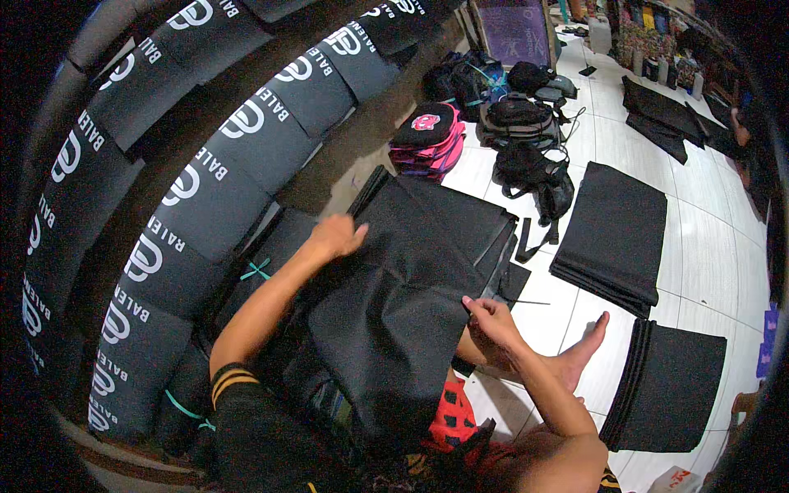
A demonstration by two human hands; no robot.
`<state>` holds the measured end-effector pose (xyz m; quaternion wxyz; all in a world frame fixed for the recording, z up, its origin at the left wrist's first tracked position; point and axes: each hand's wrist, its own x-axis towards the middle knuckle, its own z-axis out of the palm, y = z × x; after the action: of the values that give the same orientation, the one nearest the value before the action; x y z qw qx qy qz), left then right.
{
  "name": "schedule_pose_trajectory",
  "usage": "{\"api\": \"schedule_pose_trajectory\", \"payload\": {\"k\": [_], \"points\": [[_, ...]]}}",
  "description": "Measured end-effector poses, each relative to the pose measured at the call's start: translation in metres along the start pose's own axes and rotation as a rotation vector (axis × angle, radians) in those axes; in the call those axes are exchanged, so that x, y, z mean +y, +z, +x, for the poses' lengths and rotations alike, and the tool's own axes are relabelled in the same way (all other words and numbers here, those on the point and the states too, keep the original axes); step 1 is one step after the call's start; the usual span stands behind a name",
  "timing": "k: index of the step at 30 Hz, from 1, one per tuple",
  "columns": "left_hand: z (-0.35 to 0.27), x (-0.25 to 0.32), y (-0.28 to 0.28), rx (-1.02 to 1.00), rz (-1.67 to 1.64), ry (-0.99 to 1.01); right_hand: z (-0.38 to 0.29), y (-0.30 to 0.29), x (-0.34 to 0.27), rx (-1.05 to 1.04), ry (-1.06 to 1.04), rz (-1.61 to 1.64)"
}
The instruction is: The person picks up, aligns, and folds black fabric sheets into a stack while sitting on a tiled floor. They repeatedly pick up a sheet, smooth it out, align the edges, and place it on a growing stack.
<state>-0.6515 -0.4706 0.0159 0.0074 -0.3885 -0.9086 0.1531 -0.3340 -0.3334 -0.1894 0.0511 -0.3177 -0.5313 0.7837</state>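
A black fabric sheet (394, 308) drapes over my lap, with soft folds across its middle. My left hand (338, 236) is curled at the sheet's far left edge, thumb pointing right; slight blur covers the fingers. With thumb and fingertips, my right hand (493, 317) pinches the sheet's right edge. Under and beyond the sheet, more black fabric pieces (459, 206) lie in a layered pile, their edges showing at the right. A thin dark strip (531, 302) sticks out just beyond my right hand.
Long rows of dark panels (228, 166) with white prints fill the left. Two folded black fabric stacks (613, 231) (678, 388) lie on the white tiles. Black backpacks (521, 123) and a pink-and-black pile (426, 138) stand ahead. My bare foot (582, 357) rests at the right.
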Motion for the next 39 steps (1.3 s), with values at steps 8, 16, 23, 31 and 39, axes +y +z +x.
{"api": "schedule_pose_trajectory", "payload": {"k": [8, 16, 23, 31, 39], "points": [[0.041, 0.003, 0.067, -0.343, -0.105, -0.180, 0.022, -0.017, -0.013, 0.008, -0.362, 0.323], [-0.009, 0.017, -0.087, -0.030, -1.573, -0.153, -0.030, -0.065, -0.140, 0.034, -0.454, 0.464], [0.022, 0.006, -0.220, 0.223, -1.565, 0.240, -0.065, -0.095, -0.315, 0.121, -0.637, 0.361], [0.048, 0.072, -0.342, 0.466, -1.729, 0.683, -0.151, -0.210, -0.423, -0.148, -1.016, 0.044], [0.024, 0.166, -0.279, 0.419, -1.423, 0.587, -0.259, -0.256, -0.359, 0.530, -1.187, -0.235]]}}
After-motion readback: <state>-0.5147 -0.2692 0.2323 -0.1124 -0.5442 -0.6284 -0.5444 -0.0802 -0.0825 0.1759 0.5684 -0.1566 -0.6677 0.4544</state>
